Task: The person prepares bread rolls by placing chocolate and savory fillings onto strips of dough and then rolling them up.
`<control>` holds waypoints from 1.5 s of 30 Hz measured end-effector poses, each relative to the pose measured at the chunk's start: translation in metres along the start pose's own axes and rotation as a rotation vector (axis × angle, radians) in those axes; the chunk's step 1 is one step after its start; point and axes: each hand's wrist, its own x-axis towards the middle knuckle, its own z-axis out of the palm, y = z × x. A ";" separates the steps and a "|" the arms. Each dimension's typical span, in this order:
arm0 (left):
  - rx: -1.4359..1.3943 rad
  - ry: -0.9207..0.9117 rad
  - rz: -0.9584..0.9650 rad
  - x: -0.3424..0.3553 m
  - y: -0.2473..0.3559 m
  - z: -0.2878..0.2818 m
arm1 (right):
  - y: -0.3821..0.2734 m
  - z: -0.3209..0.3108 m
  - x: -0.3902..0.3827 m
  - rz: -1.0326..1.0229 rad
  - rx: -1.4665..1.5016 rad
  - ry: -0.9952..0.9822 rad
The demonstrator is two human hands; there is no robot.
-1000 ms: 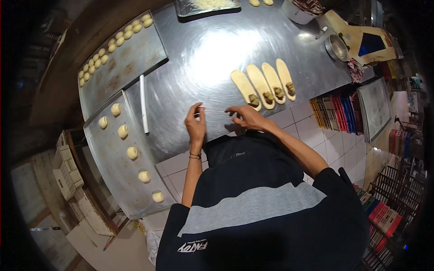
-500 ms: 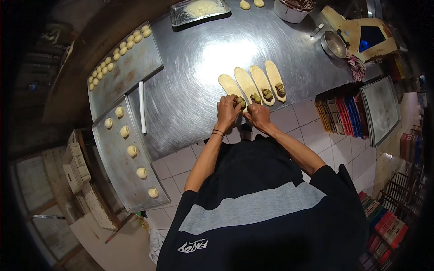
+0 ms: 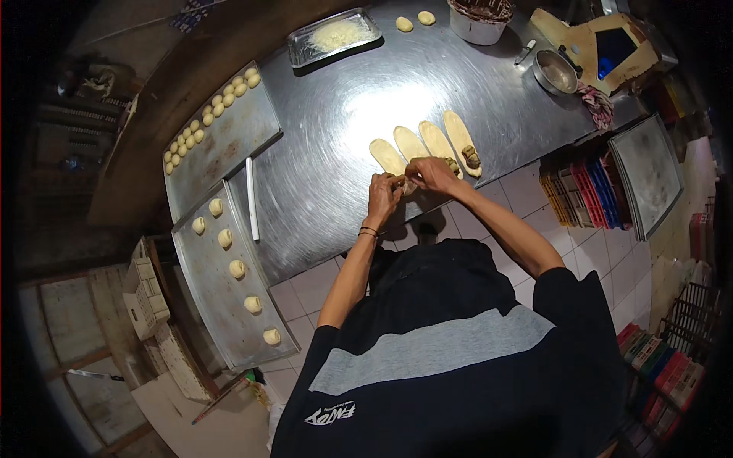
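Several long oval dough strips lie side by side near the table's front edge. My left hand (image 3: 384,196) has its fingers closed at the near end of the leftmost dough strip (image 3: 387,156), where a dark filling partly shows. My right hand (image 3: 432,175) reaches in from the right, fingers pinched on dough beside the left fingertips, covering the near ends of the middle strips. The rightmost strip (image 3: 456,130) lies untouched with a brown-green filling (image 3: 471,158) on its near end. Exactly what lies between my fingertips is mostly hidden.
On the left, one metal tray (image 3: 229,145) holds several dough balls; another tray (image 3: 210,278) holds rolled dough pieces. A white rod (image 3: 252,200) lies alongside. Farther back are a tray of grated filling (image 3: 336,36), a white tub (image 3: 477,27) and a metal bowl (image 3: 555,72).
My right hand has shifted up and left over the middle strips, toward my left hand. My left hand stays at the leftmost strip's near end. The whole view has tilted slightly.
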 end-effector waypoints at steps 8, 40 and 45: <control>-0.086 -0.023 -0.005 -0.013 -0.027 -0.014 | -0.001 0.009 0.054 0.102 -0.048 -0.208; -0.103 -0.076 0.091 -0.012 -0.036 -0.024 | -0.049 0.086 -0.016 0.801 0.350 0.608; 0.011 0.019 0.075 -0.015 -0.023 -0.007 | -0.063 0.071 -0.015 0.480 0.258 0.593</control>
